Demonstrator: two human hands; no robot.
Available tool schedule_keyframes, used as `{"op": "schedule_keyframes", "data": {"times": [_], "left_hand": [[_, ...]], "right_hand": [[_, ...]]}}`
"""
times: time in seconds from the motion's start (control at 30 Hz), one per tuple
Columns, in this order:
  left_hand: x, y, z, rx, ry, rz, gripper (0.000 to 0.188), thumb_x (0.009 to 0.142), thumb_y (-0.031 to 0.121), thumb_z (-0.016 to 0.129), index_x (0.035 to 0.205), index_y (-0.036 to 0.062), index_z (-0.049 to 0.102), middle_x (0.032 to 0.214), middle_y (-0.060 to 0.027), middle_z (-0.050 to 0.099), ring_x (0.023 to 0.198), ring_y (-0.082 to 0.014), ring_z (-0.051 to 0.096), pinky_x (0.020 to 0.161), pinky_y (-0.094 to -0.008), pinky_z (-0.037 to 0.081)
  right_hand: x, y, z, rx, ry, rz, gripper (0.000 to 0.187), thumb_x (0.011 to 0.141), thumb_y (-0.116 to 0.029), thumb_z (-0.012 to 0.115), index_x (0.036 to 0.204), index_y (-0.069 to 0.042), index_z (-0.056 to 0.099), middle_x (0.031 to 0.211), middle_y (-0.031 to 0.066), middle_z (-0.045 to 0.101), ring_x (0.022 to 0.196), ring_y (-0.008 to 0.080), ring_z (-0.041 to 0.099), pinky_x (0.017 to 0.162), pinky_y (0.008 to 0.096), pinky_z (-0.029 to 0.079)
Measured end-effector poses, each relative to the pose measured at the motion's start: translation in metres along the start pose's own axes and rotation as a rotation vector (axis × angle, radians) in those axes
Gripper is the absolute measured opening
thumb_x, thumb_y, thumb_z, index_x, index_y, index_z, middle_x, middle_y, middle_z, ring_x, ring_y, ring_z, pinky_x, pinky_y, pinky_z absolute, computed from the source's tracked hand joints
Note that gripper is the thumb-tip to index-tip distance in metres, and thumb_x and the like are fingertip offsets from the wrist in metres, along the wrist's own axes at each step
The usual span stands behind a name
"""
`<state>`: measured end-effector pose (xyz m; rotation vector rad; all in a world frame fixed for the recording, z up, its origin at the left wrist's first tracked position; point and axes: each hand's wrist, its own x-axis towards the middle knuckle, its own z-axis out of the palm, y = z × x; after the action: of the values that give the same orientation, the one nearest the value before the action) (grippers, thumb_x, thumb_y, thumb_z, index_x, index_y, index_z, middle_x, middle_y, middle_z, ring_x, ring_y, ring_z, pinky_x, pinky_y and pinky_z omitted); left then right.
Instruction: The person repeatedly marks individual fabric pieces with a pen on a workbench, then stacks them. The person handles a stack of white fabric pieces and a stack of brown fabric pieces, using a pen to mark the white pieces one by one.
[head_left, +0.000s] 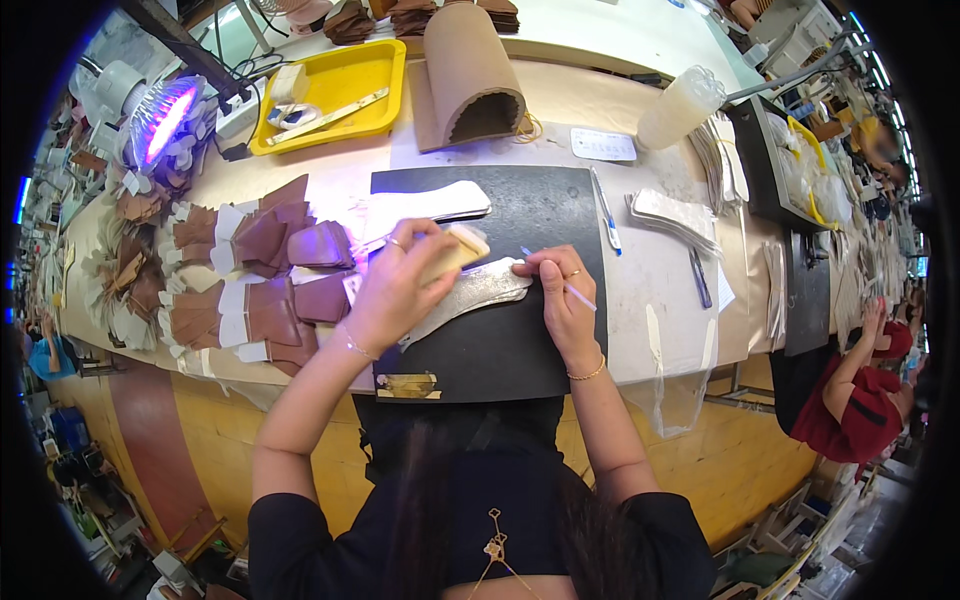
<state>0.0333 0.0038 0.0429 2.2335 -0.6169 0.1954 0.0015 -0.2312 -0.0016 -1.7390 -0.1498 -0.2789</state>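
Observation:
A black mat (500, 360) lies on the table before me. On it rests a curved silver piece (478, 290), perhaps leather. My left hand (402, 280) grips a cream-coloured block (462, 250), like a sponge or eraser, over the piece's left part. At the right end of the silver piece, the fingertips of my right hand (562, 305) touch its edge. That hand is closed round a pale pen (581, 297) with a blue tip. Farther back on the mat sits a stack of whitish pieces (430, 204) of similar shape.
Brown leather pieces (275, 235) lie in rows at left, near a glowing lamp (165, 120). Behind stand a yellow tray (335, 75) and a brown arched form (470, 65). To the right are a pen (606, 215), silver pieces (675, 215) and a plastic bottle (682, 108).

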Motion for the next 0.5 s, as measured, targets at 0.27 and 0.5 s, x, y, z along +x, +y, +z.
{"op": "schedule_keyframes", "data": {"times": [0.27,0.5], "left_hand": [[0.071,-0.052,-0.01,0.107,-0.191,0.201,0.031,0.084,0.012,0.076,0.113,0.0069,0.066,0.117,-0.0118,0.058,0.097,-0.0338,0.066,0.085,-0.0426,0.054],[0.079,-0.057,-0.023,0.078,-0.071,0.031,0.024,0.085,0.017,0.078,0.106,0.0069,0.073,0.111,-0.0118,0.065,0.102,-0.0318,0.066,0.091,-0.0407,0.052]], "right_hand": [[0.002,-0.003,0.0,-0.012,-0.008,-0.013,0.023,0.106,-0.015,0.055,0.097,0.002,0.067,0.092,0.0102,0.066,0.083,0.0186,0.071,0.076,0.0292,0.055],[0.008,-0.001,-0.002,-0.004,0.002,-0.033,0.024,0.106,-0.016,0.054,0.097,0.002,0.066,0.091,0.0106,0.066,0.083,0.0189,0.07,0.074,0.0302,0.054]]}}
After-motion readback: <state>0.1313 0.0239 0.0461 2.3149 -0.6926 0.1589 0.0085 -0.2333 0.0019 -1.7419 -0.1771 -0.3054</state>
